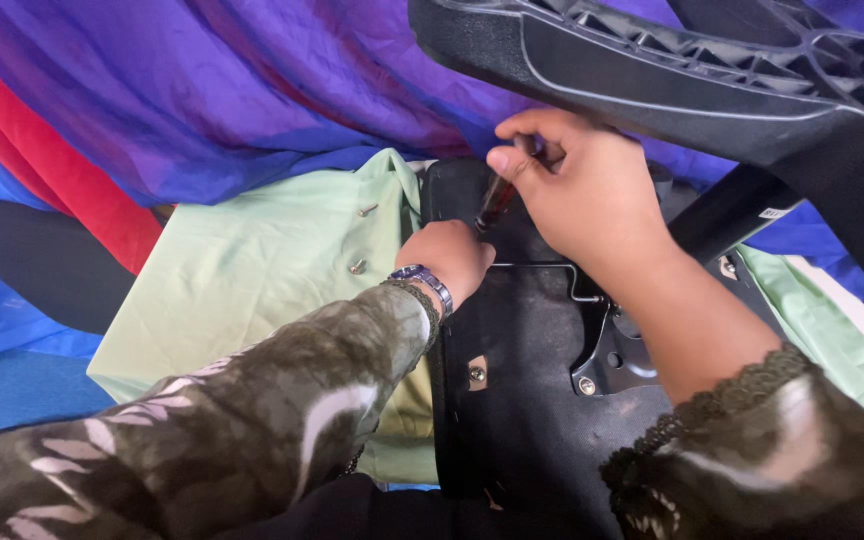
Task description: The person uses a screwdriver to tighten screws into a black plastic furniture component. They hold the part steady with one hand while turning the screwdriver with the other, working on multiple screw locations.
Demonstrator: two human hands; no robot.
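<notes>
A large purple, red and blue draped cloth (202, 90) covered the background. A black ribbed plastic chair base (712, 70) crossed the upper right of the view. Below it lay an upturned black chair seat underside (522, 420), resting on a pale green cloth sheet (252, 270). A dark grey metal mounting bracket (612, 355) was fixed to the seat underside, and two bolt heads showed as seated, one in the bracket (586, 385) and one in a recess in the seat underside (476, 374).

The right hand (582, 190) was closed around the red and black handle of a screwdriver (497, 200), thumb pressed on top. The left hand (447, 260), wearing a metal wristwatch (422, 280), was curled into a fist at the tool's lower end; what it pinched could not be determined. Two loose silver screws (360, 238) lay apart on the green sheet, so fastening appeared partly complete, with hardware remaining to fit.
</notes>
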